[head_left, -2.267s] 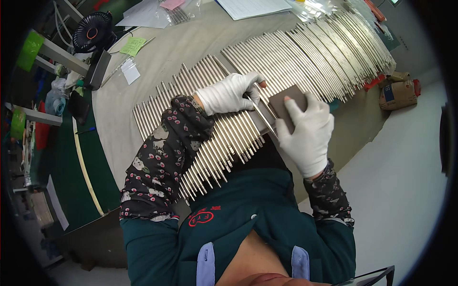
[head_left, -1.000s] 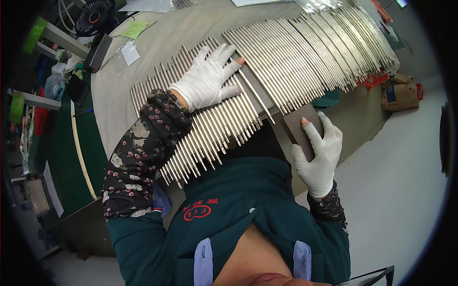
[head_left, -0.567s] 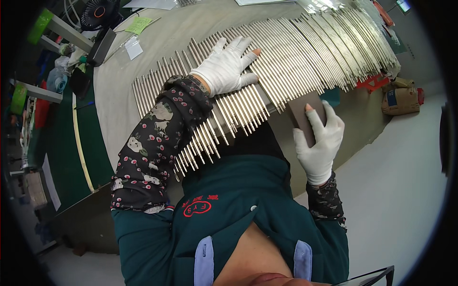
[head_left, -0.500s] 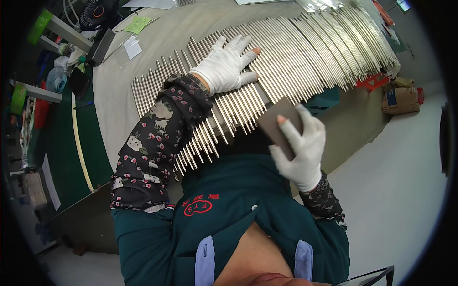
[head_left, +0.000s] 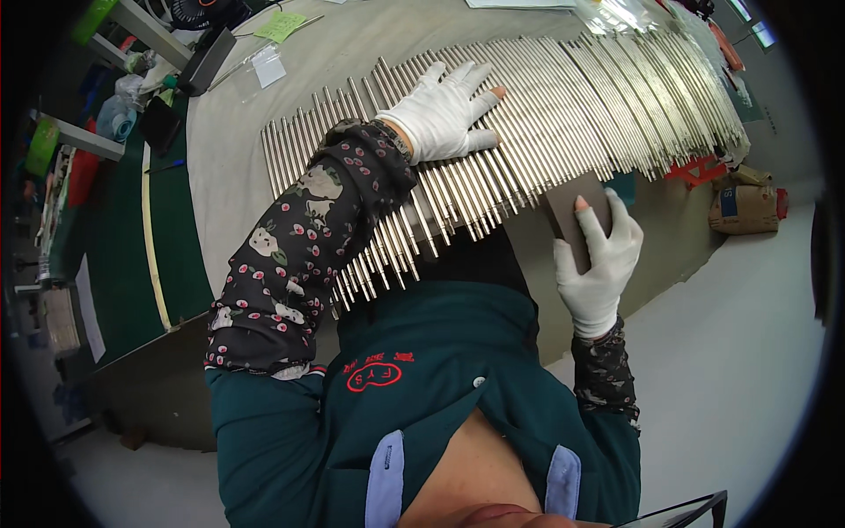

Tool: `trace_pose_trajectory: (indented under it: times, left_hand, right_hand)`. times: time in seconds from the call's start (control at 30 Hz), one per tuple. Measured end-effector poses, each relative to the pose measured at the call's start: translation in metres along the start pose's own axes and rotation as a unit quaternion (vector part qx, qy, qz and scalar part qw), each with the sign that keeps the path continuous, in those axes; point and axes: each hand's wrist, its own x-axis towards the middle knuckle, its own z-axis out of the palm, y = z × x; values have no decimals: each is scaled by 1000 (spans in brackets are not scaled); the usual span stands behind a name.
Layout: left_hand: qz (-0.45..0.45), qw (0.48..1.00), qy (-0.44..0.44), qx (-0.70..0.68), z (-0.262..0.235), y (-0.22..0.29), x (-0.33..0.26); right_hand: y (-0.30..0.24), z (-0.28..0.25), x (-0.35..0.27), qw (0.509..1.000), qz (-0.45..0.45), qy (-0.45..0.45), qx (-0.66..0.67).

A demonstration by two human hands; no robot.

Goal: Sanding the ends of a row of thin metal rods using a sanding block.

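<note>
Many slim shiny metal rods point(head_left: 546, 114) lie side by side in a long row on the table, their near ends jutting unevenly past its edge. My left hand point(head_left: 440, 113), in a white glove with some fingertips bare, rests spread and flat on top of the rods. In my right hand point(head_left: 603, 264), gloved the same way, is a flat grey-brown rectangular block point(head_left: 572, 207). Thumb and fingers grip the block, and its far end is at the near ends of the rods, right of the middle. Whether it touches them I cannot tell.
A small plastic bag with a white label point(head_left: 268, 66) and a yellow-green note point(head_left: 280, 26) lie at the far left of the table point(head_left: 224, 141). Clear plastic point(head_left: 620, 16) is at the far right. Below stand a red plastic item point(head_left: 698, 170) and a brown sack point(head_left: 746, 207).
My right hand has carried the block to the right along the rods' near ends. My left hand stays flat on the rods; the whole view has shifted slightly.
</note>
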Motion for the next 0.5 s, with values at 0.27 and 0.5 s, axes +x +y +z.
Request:
trace_pose_trajectory:
  times: [0.27,0.5]
  left_hand:
    - [-179,980,81,1,2,-92,-19]
    - [-206,973,35,-102,34,-117,-33]
  right_hand:
    - [-20,-4,-18,936,-298,-121,145]
    - [-14,34,-3,883,-437,-127,119]
